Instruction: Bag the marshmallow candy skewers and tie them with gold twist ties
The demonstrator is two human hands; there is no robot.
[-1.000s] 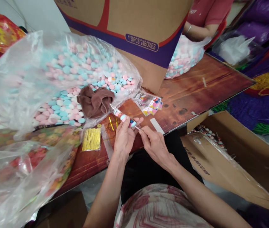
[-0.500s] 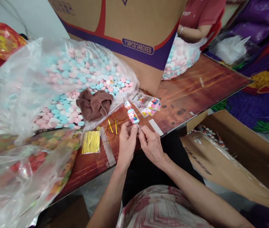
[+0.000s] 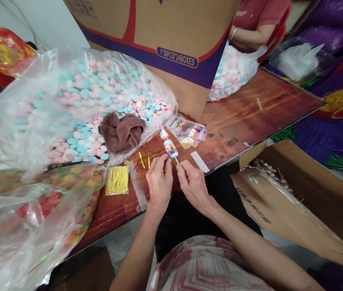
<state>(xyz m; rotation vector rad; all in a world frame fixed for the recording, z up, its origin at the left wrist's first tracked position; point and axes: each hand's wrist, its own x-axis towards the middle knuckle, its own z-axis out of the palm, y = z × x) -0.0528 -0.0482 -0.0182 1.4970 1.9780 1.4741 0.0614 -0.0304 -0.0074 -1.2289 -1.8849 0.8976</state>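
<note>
A wrapped marshmallow stick (image 3: 171,148), with pink, white and blue pieces in a printed clear wrapper, points away from me over the table's front. My right hand (image 3: 192,178) pinches its thin white stick just below the wrapper. Closed fingertips of my left hand (image 3: 160,176) are at the wrapper's lower left edge; what they pinch, if anything, is hidden. Two loose gold twist ties (image 3: 141,160) lie beyond my left hand, and a packet of gold ties (image 3: 117,180) is to its left. Flat printed wrappers (image 3: 194,135) lie to the right of the marshmallow stick.
A big clear bag of pastel marshmallows (image 3: 89,95) fills the back left, with a brown cloth (image 3: 121,132) on its front. Behind stands a tall carton (image 3: 186,93). An open box (image 3: 268,202) holding sticks is at my right. Across the table sits another person (image 3: 254,34).
My left hand has drawn slightly left from the base of the wrapper, baring a short length of white stick. The right hand still pinches the stick. The view has shifted a little.
</note>
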